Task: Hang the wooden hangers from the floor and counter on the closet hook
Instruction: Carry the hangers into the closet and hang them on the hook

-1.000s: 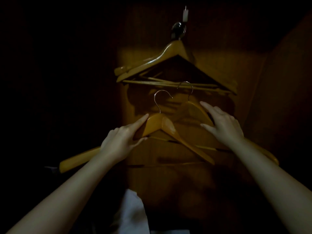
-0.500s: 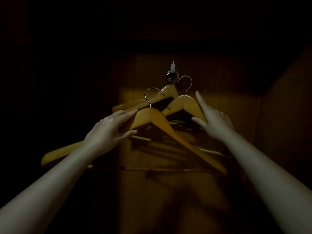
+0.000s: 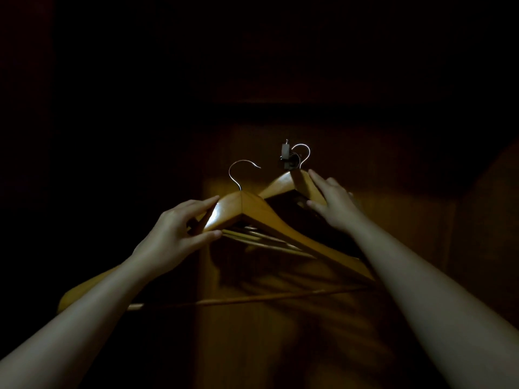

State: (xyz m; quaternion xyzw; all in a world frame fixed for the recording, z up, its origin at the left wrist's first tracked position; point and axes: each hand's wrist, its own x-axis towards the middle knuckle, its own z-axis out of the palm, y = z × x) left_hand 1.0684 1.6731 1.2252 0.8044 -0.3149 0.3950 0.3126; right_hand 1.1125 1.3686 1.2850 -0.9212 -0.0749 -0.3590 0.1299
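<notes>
Hangers are the working items: two are in hand and at least one more appears to hang behind them, though the dark closet makes the count uncertain.

Left side. The left hand (image 3: 174,234) is clamped on the near hanger (image 3: 252,211), with the fingers along the top of its left shoulder and the thumb under the lower edge. This hanger's wire loop (image 3: 241,171) stands free in the air, up and to the right of the left hand and well apart from the closet hook (image 3: 287,155). The hanger's crossbar (image 3: 252,300) runs below and between both forearms.

Right side. The right hand (image 3: 332,204) holds the far hanger (image 3: 292,183) by its right shoulder, fingers on top and thumb beneath. Its wire loop (image 3: 304,153) is just above the fingertips, at the closet hook. Whether the loop is seated over the hook or only beside it cannot be told.

Change. Half a second ago both loops were below or level with the hook. Both hands have since risen, and the far hanger's loop has reached the hook. The near hanger has moved up with it but remains to the left.

Meaning for the task. Judged from this position, the far hanger is at the point of engagement. The next step is likely to lower it until the loop bears on the hook, then release. The near hanger must then travel right and up. Crowding is the main risk, because hangers already on the hook may block the loop.
</notes>
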